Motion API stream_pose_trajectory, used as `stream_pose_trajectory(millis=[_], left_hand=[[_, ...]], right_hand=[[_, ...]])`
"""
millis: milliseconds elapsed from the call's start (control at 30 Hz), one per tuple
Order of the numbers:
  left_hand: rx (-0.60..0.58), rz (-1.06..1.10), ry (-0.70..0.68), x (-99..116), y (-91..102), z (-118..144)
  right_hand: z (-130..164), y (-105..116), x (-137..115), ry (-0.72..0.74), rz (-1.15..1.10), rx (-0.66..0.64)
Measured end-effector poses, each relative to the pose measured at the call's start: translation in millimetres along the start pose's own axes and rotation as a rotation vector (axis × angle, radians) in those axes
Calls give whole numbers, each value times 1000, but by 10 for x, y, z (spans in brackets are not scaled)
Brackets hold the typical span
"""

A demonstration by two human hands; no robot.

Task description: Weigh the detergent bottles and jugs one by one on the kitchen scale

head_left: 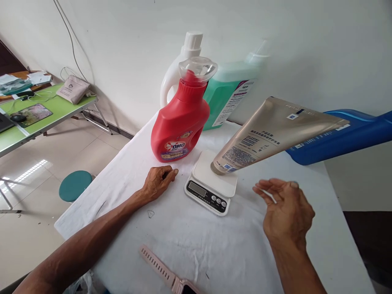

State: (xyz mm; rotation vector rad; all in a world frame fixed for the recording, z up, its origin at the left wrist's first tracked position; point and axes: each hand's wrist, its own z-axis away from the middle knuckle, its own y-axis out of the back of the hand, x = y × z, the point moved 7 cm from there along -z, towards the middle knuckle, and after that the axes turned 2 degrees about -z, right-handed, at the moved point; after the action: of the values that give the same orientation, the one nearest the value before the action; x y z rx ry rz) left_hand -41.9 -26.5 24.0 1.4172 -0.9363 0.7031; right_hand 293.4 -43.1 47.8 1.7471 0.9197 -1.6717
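Observation:
A gold squeeze tube [257, 141] with dark print stands cap-down on the white platform of a digital kitchen scale [211, 183], and neither hand touches it. The scale's small display looks blank. To the right of the scale, my right hand [286, 212] is raised with fingers stretched and apart, holding nothing. My left hand [159, 181] rests on the cloth left of the scale, its fingers curled in a loose fist with nothing seen in it. Behind that hand is a red OMO detergent bottle [180, 122] with a clear cap on top.
Behind the red bottle stand a white bottle [191, 43] and a green liquid jug [229, 90]. A blue bottle [352, 134] is at the right. A pink watch [161, 265] lies on the white-clothed table [128, 241]. At left are a teal stool [75, 185] and a green table [55, 106].

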Motion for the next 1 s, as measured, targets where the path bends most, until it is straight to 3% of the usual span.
stream_pose_trajectory(millis=[100,200,533,1000], left_hand=[[3,-6,2,17,7,5],[1,-8,7,31,9,8],[-3,-42,-5,28,8,0],[-10,-39,12,30,7,7]], right_hand=[[101,215,345,-64,18,58],[141,248,465,-9,75,31],[106,199,439,-7,182,-55],[93,192,463,1,201,-67]])
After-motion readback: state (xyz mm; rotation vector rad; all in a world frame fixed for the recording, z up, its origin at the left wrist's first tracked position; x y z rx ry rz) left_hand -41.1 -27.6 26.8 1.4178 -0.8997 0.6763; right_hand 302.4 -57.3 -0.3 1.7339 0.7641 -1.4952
